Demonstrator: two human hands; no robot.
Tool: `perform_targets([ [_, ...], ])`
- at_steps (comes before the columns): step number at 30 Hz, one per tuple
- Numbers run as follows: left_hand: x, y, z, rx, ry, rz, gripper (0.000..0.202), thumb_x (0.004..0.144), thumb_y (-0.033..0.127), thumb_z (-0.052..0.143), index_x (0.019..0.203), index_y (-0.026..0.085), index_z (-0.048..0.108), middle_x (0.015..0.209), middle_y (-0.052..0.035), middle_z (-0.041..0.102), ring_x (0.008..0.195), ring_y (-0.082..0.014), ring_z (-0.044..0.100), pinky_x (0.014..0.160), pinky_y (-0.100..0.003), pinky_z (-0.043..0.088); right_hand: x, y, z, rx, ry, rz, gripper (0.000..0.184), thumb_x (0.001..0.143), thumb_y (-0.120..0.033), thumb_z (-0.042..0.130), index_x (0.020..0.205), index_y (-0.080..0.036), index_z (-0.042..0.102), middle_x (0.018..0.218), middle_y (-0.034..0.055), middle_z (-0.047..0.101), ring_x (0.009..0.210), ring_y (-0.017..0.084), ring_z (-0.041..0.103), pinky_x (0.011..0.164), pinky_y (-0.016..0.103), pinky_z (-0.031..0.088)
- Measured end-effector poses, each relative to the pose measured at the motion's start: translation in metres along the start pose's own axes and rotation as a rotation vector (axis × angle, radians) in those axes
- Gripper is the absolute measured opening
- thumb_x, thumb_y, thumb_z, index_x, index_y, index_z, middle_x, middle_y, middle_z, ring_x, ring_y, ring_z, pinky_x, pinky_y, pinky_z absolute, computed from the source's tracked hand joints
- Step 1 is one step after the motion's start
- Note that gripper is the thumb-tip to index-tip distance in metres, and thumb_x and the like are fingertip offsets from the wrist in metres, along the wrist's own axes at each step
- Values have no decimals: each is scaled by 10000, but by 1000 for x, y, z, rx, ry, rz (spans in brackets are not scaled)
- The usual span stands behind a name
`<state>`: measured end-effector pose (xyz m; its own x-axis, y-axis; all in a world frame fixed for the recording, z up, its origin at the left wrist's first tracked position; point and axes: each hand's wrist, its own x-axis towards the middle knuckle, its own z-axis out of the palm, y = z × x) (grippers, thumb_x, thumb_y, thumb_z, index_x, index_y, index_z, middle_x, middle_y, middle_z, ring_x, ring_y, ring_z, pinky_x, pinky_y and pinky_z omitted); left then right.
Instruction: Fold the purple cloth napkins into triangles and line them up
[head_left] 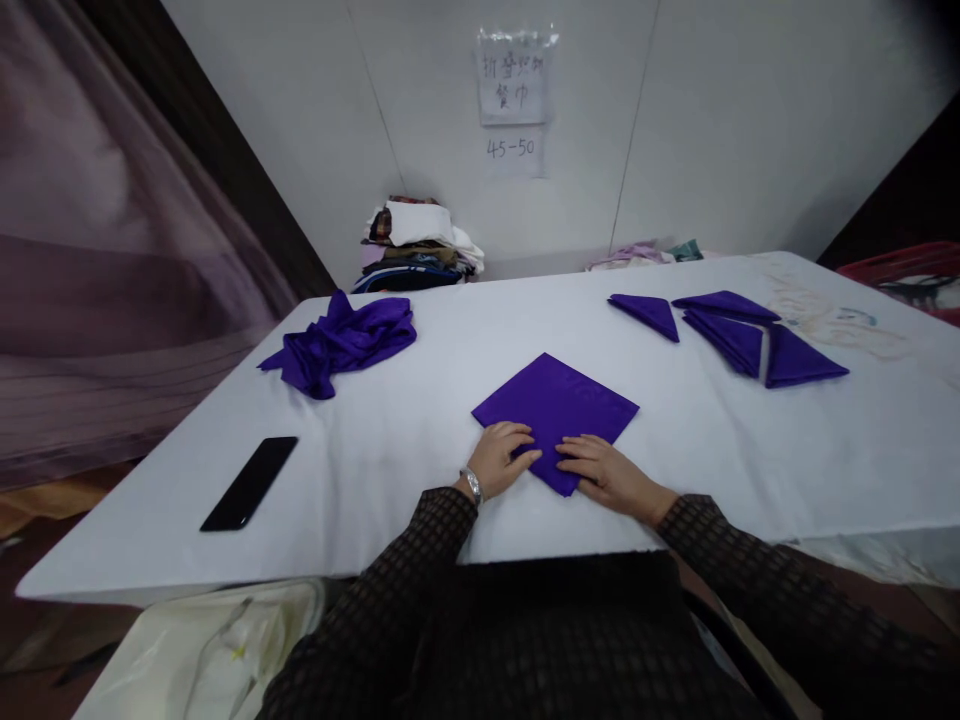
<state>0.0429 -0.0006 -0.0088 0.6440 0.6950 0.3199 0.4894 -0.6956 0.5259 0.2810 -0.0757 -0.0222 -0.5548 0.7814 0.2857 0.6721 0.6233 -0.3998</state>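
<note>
A purple cloth napkin (559, 405) lies flat on the white table (420, 440), turned like a diamond with one corner toward me. My left hand (501, 455) rests on its near-left edge, fingers stretched flat over the cloth. My right hand (604, 472) lies flat on the near-right edge beside the near corner, fingers extended. Both hands press on the cloth without gripping it. A watch sits on my left wrist.
A crumpled heap of purple napkins (341, 340) lies at the left. Several folded purple triangles (731, 335) lie at the right. A black phone (250, 482) sits near the left front edge. Stacked fabrics (416, 248) stand against the wall under a paper sign (512, 80).
</note>
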Motion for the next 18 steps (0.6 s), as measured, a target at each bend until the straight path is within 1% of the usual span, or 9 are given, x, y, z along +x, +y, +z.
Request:
perform_targets([
  [3,6,-16,-6,156,129,-134,183,860,283,536,951,214,679,1120,-55,666,1076,-209,558,976,-407,381,-1,-4,-1,11,-41,-26,337,863,-209,523,1176,-266,634,1337,78,546,1283,251,435,1054,523,302],
  [6,12,-36,-17,257,241,-333,224,858,279,532,1022,205,664,1148,-66,652,1092,-225,546,961,-400,397,-2,-10,-7,55,-98,-46,341,884,-318,542,1214,-273,614,1396,80,483,1321,263,382,1081,544,249],
  [8,15,-47,-23,308,262,-472,256,858,339,536,1034,202,662,1144,-78,649,1089,-248,542,941,-407,408,-2,-14,-12,106,-133,-38,375,873,-399,562,1231,-294,602,1414,70,460,1335,274,358,1093,557,215],
  [10,17,-55,-27,333,236,-558,261,851,401,541,965,212,680,1128,-75,651,1089,-262,537,930,-414,406,-1,-16,-16,158,-156,-20,389,860,-438,576,1228,-317,603,1410,57,466,1339,282,351,1097,570,197],
  [12,19,-58,-27,320,217,-593,242,840,422,554,859,221,687,1107,-62,654,1085,-257,536,928,-410,399,0,-16,-18,193,-177,-8,380,859,-447,576,1217,-324,612,1401,52,475,1339,284,351,1095,579,192],
  [14,21,-59,-26,288,226,-606,199,826,396,579,793,224,673,1095,-51,652,1080,-245,534,928,-405,393,1,-16,-18,219,-184,3,353,867,-441,566,1194,-322,629,1389,53,489,1335,284,358,1092,585,195],
  [18,25,-60,-23,246,247,-613,85,776,309,638,754,227,634,1055,-36,652,1068,-235,531,918,-400,391,1,-14,-19,283,-178,46,314,883,-421,552,1167,-327,648,1358,54,522,1322,280,379,1094,588,190],
])
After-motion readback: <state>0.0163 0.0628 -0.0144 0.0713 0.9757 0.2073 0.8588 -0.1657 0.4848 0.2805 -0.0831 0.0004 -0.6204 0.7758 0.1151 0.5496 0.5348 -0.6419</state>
